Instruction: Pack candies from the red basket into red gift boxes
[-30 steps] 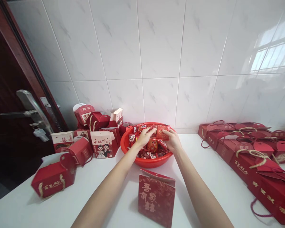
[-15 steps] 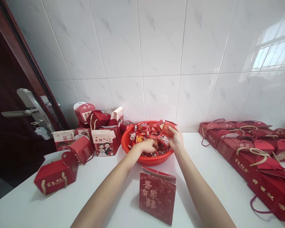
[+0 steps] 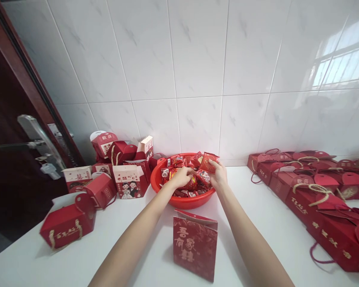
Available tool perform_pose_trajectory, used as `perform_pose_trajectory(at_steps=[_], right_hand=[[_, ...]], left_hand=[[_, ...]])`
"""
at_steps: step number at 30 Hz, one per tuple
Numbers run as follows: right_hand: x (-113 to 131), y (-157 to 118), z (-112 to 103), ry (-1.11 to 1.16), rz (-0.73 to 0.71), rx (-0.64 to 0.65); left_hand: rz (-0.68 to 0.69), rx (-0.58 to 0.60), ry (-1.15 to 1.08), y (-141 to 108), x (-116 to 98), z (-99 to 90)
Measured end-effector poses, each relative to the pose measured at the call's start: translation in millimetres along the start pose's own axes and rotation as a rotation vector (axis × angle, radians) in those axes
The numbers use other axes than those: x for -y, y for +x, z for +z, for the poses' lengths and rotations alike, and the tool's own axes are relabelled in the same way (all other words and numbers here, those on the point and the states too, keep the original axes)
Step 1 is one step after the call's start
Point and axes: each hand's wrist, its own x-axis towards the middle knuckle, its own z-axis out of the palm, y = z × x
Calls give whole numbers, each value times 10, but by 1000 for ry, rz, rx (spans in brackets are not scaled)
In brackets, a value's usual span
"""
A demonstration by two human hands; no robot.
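A round red basin (image 3: 185,204) full of red-wrapped sweets stands near the wall. Over the sweets in its middle is my left hand (image 3: 182,177), fingers bent and closed; whatever they grip is too small to name. My right hand (image 3: 219,174), at the basin's right rim, pinches a flat red packet (image 3: 208,162) between thumb and fingers. Nearer to me, between my forearms, a dark red box (image 3: 195,248) with gold characters stands upright on the white table (image 3: 155,255), its top flaps partly apart.
Several red and white gift boxes (image 3: 131,181) stand at the left, one with rope handles (image 3: 68,223) closer to me. Rows of red boxes with cords (image 3: 305,195) fill the right side. A tiled wall (image 3: 197,127) rises behind; a dark door (image 3: 14,159) is far left.
My left hand has lifted slightly among the sweets, its fingers less buried. My right hand still holds the red packet. The whole view has shifted a little.
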Motion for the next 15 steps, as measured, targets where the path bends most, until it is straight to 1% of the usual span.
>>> perform_pose_trajectory(at_steps=[4, 7, 9, 12, 15], right_hand=[[21, -26, 27, 15, 26, 8], [13, -29, 31, 26, 32, 29], [0, -22, 21, 12, 43, 47], [-3, -26, 8, -43, 92, 122], [28, -74, 22, -115, 149, 210]], left_hand=[[-3, -158, -129, 32, -73, -50], [70, -327, -257, 28, -134, -58], [132, -404, -300, 16, -169, -48], [167, -423, -300, -4, -214, -23], [185, -453, -205, -16, -260, -7]])
